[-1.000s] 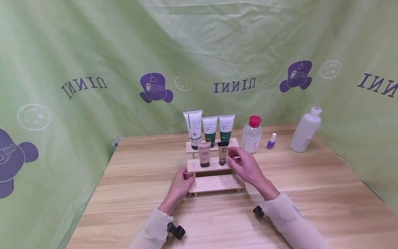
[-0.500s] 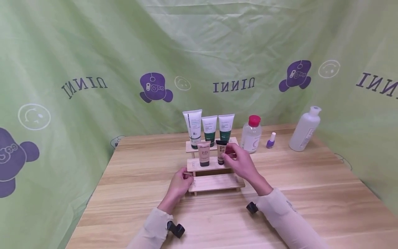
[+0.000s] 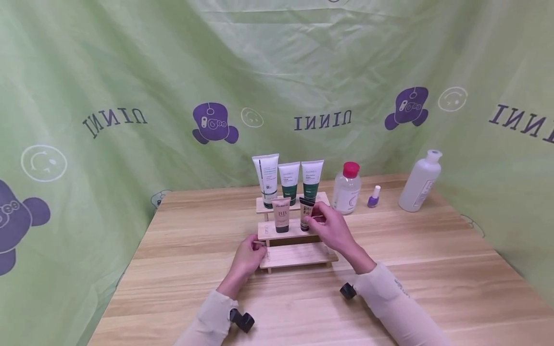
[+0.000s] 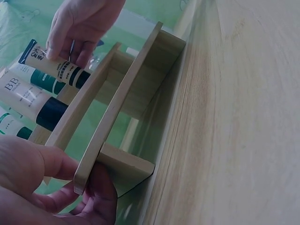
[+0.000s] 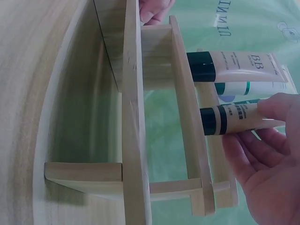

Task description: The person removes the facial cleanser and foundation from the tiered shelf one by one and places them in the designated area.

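A person's right hand (image 3: 331, 229) pinches a beige tube (image 3: 306, 215) standing cap-down on the middle step of a wooden rack (image 3: 298, 255) on the bench (image 3: 433, 269), while the left hand (image 3: 246, 254) grips the rack's left end; the tube's small print is unreadable, partly covered by fingers (image 5: 276, 107).

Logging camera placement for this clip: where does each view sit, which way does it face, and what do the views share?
Head: above, looking forward and down at the wooden rack; both forearms, left hand and right hand show.
Left wrist: low at the rack's left end, looking along its shelves; left fingers hold the edge.
Right wrist: at the rack's right end, looking back; the right hand pinches the beige tube.
All three share the rack, that tube and the BB tube.
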A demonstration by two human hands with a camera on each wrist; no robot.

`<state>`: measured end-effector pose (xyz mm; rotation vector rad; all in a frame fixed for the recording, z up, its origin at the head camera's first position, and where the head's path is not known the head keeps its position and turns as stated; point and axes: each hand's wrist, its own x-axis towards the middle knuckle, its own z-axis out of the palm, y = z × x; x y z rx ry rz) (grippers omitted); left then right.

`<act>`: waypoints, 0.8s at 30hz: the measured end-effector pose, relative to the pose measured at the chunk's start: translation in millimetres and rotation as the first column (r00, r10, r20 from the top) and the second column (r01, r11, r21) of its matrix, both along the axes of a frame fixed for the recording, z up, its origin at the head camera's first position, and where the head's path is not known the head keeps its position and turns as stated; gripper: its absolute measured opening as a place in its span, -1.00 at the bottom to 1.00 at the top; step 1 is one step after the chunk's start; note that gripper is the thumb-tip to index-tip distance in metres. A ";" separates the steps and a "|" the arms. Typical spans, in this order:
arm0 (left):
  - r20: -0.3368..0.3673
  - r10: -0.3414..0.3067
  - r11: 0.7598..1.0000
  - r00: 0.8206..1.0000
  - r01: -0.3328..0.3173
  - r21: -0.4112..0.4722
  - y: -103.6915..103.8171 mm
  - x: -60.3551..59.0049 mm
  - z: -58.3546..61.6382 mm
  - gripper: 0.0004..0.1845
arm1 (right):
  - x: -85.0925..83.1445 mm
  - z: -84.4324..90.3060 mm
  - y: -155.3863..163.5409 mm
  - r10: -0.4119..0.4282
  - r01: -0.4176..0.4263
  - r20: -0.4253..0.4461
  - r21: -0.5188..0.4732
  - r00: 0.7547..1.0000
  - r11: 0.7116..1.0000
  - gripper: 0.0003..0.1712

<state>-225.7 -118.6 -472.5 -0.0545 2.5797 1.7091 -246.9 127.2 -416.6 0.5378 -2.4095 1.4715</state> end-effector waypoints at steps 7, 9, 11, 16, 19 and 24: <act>-0.002 -0.018 1.000 1.000 0.018 0.006 -0.9 -1.4 -1.1 -0.62 | 11.5 10.3 10.1 -0.013 0.014 -0.040 0.017 0.999 1.000 -0.83; 0.002 -0.009 1.000 1.000 0.009 0.000 -2.1 -0.9 -2.0 -0.63 | 11.5 7.7 17.3 -0.034 0.036 -0.067 0.028 0.997 0.999 -0.86; 0.000 -0.002 1.000 1.000 0.002 -0.005 -3.0 -1.4 -1.0 -0.64 | 14.0 9.1 25.9 -0.052 0.054 -0.076 0.024 0.996 0.998 -0.86; -0.008 -0.003 1.000 1.000 0.003 -0.003 -3.9 -0.4 0.2 -0.67 | 19.9 8.7 56.0 -0.119 0.120 -0.053 0.024 0.991 0.992 -0.78; -0.001 -0.009 1.000 1.000 0.009 -0.004 -3.0 0.8 0.1 -0.65 | 21.8 10.2 77.3 -0.166 0.167 -0.034 0.026 0.986 0.986 -0.76; 0.014 -0.012 1.000 1.000 0.012 -0.009 -2.3 0.7 -2.0 -0.64 | 20.7 17.8 106.1 -0.185 0.183 0.041 0.057 0.982 0.981 -0.77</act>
